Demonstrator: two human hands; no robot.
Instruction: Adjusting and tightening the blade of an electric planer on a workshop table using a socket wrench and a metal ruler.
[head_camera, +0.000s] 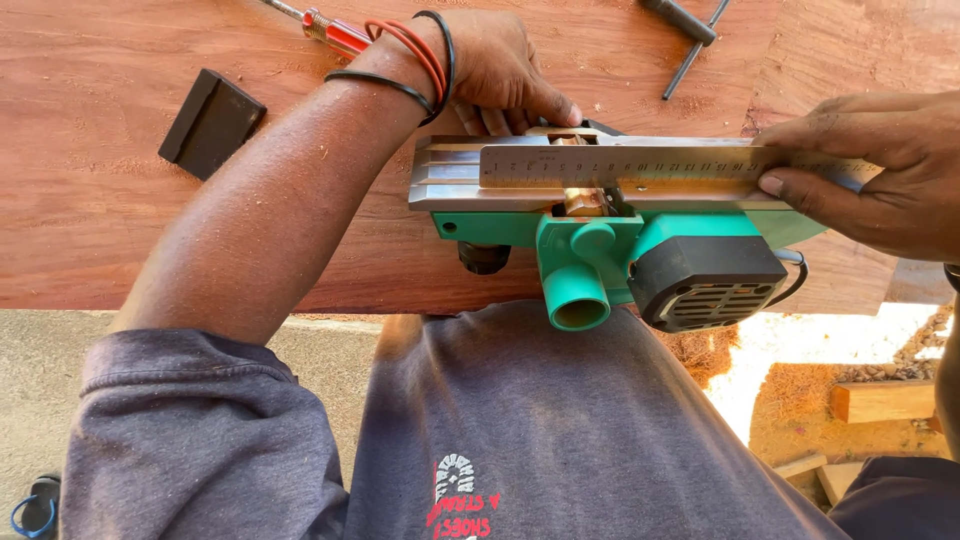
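Working on a reddish wooden board (120, 240) with a green electric planer (600, 235) turned sole-up at its near edge, above the lap.

Well to the left of the planer: leaving a black block (210, 122) lying flat and untouched. Up and to the left of the planer: leaving a red-handled screwdriver (335, 35) on the board, just beside the banded wrist.

At the planer's far side, over the middle: curling the left hand (495, 70) around the body, fingers closed on the far edge right by the cutter drum (582, 175). Probably steadying the tool, or turning the drum; cannot tell which.

Along the planer's upturned sole: laying a steel ruler (640, 165) lengthwise, bridging the drum slot and resting on both plates.

On the planer's near side: pointing the round dust port (575, 295) and the black vent cover (705, 280) toward the body.

Above the planer's right half: leaving a dark T-handled key (690, 35) on the board.

At the planer's right end: pinching the ruler with the right hand (880, 170), thumb above and fingertips below its edge, clamping it to the sole.

Judged good practice here: pressing the ruler dead flat on the plates, not rocking it; holding fingertips clear of the blade edge; bracing the planer firmly against sliding.
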